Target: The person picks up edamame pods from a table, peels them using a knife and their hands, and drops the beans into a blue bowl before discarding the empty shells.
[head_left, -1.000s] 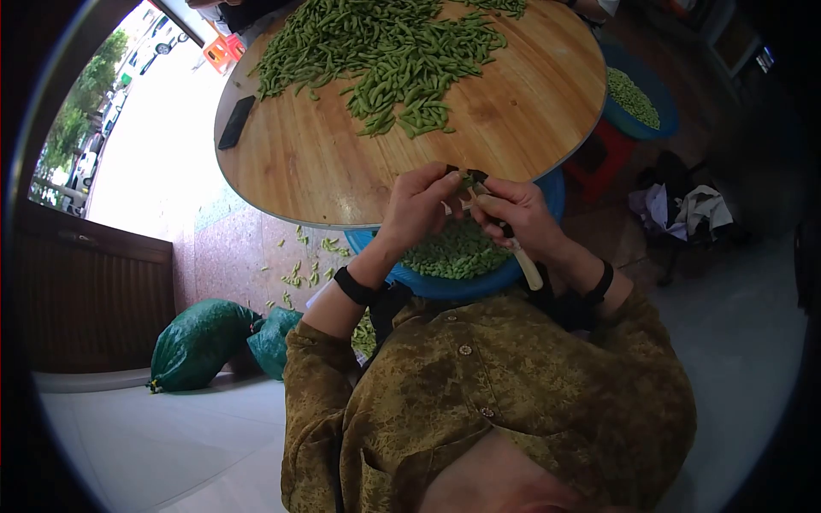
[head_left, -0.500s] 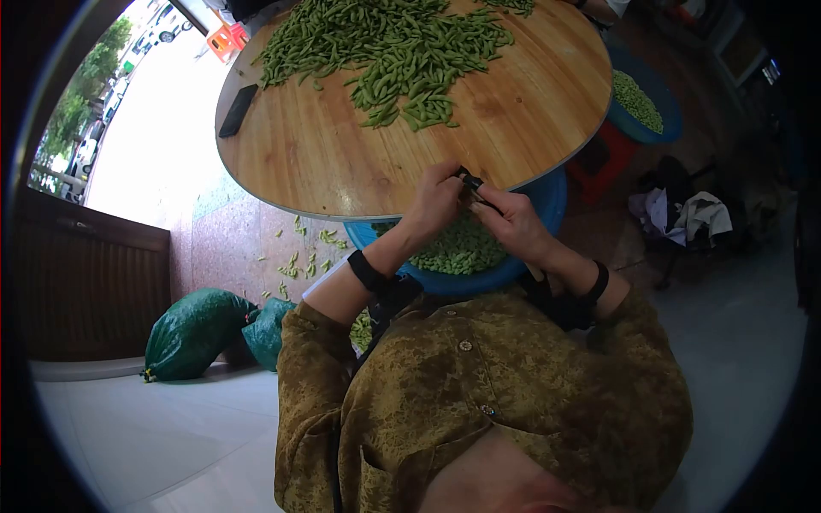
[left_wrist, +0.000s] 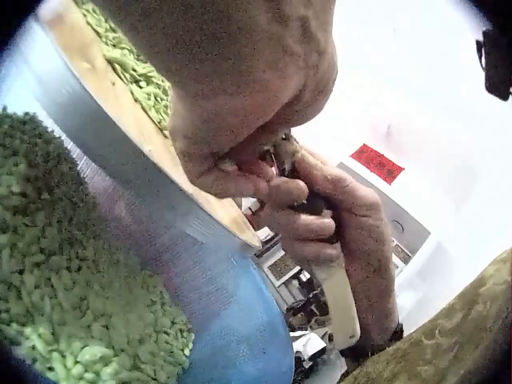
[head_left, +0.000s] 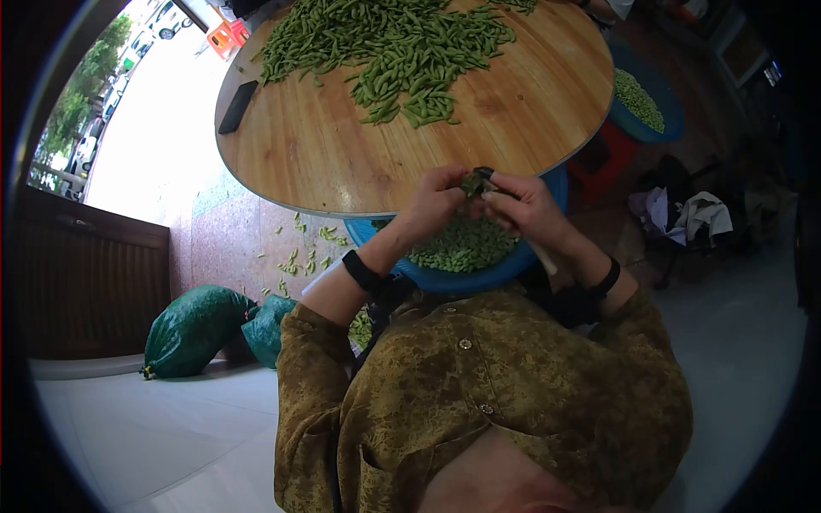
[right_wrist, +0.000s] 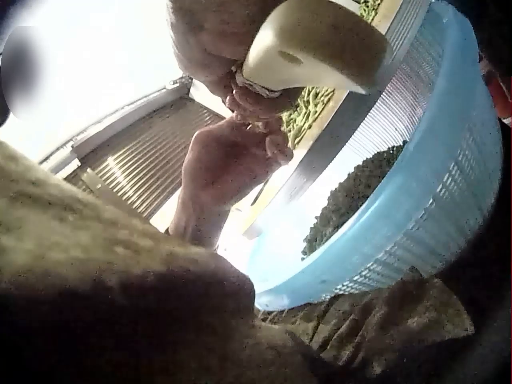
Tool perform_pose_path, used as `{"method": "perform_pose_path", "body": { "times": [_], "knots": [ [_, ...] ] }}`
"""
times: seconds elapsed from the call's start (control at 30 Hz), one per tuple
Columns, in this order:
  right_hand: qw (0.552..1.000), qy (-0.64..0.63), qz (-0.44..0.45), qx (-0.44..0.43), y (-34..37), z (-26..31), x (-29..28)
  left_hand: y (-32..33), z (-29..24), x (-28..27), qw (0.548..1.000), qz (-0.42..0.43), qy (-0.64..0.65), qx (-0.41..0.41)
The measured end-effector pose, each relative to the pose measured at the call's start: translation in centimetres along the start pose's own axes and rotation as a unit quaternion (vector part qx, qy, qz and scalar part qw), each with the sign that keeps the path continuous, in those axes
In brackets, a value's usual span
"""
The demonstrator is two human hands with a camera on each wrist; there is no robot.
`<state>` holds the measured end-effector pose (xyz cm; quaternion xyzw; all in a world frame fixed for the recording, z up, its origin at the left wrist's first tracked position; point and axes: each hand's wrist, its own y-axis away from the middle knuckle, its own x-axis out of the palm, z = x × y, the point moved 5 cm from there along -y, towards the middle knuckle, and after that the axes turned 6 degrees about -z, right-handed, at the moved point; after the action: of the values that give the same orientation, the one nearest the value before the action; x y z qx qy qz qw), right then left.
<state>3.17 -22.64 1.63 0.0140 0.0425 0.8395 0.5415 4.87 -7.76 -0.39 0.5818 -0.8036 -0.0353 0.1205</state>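
Both hands meet over a blue basket (head_left: 479,281) of shelled green beans (head_left: 462,250), just off the table's near edge. My left hand (head_left: 430,202) pinches a small green bean pod (head_left: 471,183) between thumb and fingers. Curled fingers of my right hand (head_left: 537,210) grip a tool by its cream handle (left_wrist: 340,306), which sticks out below the palm; its working end is hidden between the hands. In the right wrist view the rounded handle end (right_wrist: 320,50) shows a small hole. A black covering (head_left: 484,172) sits on a right fingertip, close to the pod.
A big heap of pods (head_left: 385,51) lies on the round wooden table (head_left: 325,171), with a dark flat object (head_left: 238,108) at its left. Another blue basin (head_left: 667,103) stands right. Green sacks (head_left: 198,332) and scattered pods (head_left: 291,263) are on the floor at left.
The hands stay together over the basket. The right hand has turned, so the handle went out of sight and shows again below it. The view has shifted slightly.
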Motion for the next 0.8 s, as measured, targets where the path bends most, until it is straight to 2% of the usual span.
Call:
{"method": "perform_pose_path", "body": {
  "times": [0.07, 0.1, 0.2, 0.27, 0.37, 0.43, 0.47, 0.5, 0.53, 0.57, 0.6, 0.67, 0.73, 0.8],
  "knots": [
    [0.999, -0.035, -0.013, 0.019, 0.5, 0.8, -1.0, 0.7, -1.4, 0.2, 0.993, 0.072, -0.069, 0.069],
    [0.998, -0.055, -0.005, 0.037, 0.8, 1.2, -1.2, 0.9, -1.3, 0.3, 0.992, 0.073, -0.069, 0.07],
    [0.992, -0.11, 0.005, 0.057, 1.0, 1.3, -1.1, 1.8, -1.5, 0.5, 0.993, 0.059, -0.01, 0.106],
    [0.988, -0.145, 0.009, 0.059, 1.0, 1.0, -0.7, 2.2, -2.4, 0.5, 0.994, -0.006, 0.015, 0.112],
    [0.982, -0.154, 0.091, 0.054, 0.9, 1.0, 1.2, 2.7, -1.2, -1.4, 0.996, -0.003, 0.016, 0.088],
    [0.978, -0.174, 0.098, 0.054, 0.8, 1.1, 2.2, 4.9, -2.6, -3.1, 0.99, -0.058, -0.074, 0.106],
    [0.974, -0.192, 0.104, 0.058, 0.8, 1.1, 2.4, 6.5, -4.4, -4.2, 0.958, -0.084, -0.235, 0.142],
    [0.978, -0.174, 0.098, 0.064, 0.5, 0.2, 2.0, 8.2, -6.6, -5.5, 0.898, -0.107, -0.388, 0.176],
    [0.977, -0.179, 0.095, 0.061, 0.4, -0.3, 1.7, 9.5, -7.8, -7.2, 0.815, -0.081, -0.552, 0.155],
    [0.976, -0.189, 0.081, 0.076, 0.3, -1.0, 1.3, 10.2, -7.9, -9.0, 0.751, -0.052, -0.657, 0.038],
    [0.974, -0.197, 0.069, 0.092, 0.2, -1.5, 1.1, 10.9, -8.5, -9.8, 0.75, -0.041, -0.655, 0.089],
    [0.978, -0.174, 0.078, 0.09, 0.0, -2.2, 1.3, 9.0, -7.7, -11.6, 0.728, 0.017, -0.681, 0.082],
    [0.982, -0.146, 0.083, 0.089, 0.0, -2.1, 1.5, 4.4, -8.5, -11.8, 0.778, -0.086, -0.607, 0.137],
    [0.982, -0.141, 0.079, 0.096, -0.2, -1.8, 1.9, -1.3, -8.2, -13.0, 0.745, -0.15, -0.607, 0.233]
  ]
}}
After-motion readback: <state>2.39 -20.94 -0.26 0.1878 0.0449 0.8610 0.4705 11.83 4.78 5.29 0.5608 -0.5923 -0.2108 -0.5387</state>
